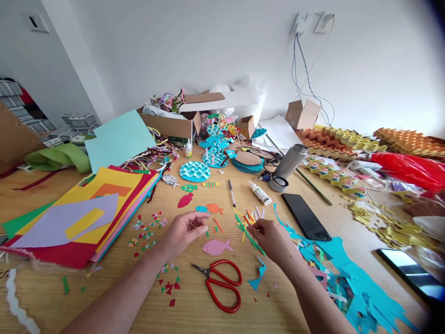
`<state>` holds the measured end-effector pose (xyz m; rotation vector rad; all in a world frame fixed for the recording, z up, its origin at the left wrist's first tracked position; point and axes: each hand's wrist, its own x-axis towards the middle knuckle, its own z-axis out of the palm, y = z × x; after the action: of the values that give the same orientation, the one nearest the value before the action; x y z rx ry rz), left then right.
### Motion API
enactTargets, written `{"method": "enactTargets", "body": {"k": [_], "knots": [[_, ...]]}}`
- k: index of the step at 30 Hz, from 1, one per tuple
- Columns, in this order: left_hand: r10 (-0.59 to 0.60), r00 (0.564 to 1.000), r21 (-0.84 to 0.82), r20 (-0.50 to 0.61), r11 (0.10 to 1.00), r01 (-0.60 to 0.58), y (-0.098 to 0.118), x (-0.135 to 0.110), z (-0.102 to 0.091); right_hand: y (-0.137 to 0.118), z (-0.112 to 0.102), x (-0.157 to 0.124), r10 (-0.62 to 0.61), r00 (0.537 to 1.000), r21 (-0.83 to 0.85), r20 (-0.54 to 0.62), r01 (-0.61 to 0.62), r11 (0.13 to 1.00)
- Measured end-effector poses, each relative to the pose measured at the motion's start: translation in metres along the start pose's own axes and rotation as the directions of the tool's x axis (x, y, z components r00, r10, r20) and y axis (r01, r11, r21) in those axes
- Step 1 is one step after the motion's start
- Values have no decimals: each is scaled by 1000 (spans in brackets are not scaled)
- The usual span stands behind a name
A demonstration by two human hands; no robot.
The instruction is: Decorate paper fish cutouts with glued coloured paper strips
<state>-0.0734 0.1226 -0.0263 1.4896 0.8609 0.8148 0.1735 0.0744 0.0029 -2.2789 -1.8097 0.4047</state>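
My left hand (187, 230) hovers with fingers loosely curled and the thumb apart from them, nothing visible between. Just beyond it are a blue-and-orange paper fish (214, 208) and a thin orange paper strip (219, 225). A plain pink paper fish (216, 247) lies between my hands. My right hand (269, 235) is closed in a pinch at a small pile of coloured paper strips, on what looks like a green paper strip (257, 245); its fingertips are partly hidden. Red-handled scissors (224, 284) rest nearer me, blades pointing left.
Beyond my hands lie a pen (232, 192), a glue bottle (260, 193) and finished paper fish (189, 188). Coloured sheets (69, 227) are stacked left. To the right are a phone (306, 216), blue paper scraps (361, 278) and a metal flask (291, 161). Another person's hand (426, 207) shows far right.
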Motion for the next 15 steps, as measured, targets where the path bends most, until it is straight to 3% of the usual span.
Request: {"method": "enactTargets", "body": {"k": [5,7,10,15], "knots": [[29,999,168,-31,985,-23,-10,3,1,8,1,6,54,998,-105,-44,-58,993],[67,996,271,-58,961,-49,-12,3,2,2,4,1,7,998,-127,-60,-15,992],[134,988,426,-73,900,-90,-14,2,3,-9,8,-8,-203,978,-68,-41,200,977],[193,980,517,-57,845,-136,-18,0,2,-25,5,-35,-495,867,65,56,491,868]]}}
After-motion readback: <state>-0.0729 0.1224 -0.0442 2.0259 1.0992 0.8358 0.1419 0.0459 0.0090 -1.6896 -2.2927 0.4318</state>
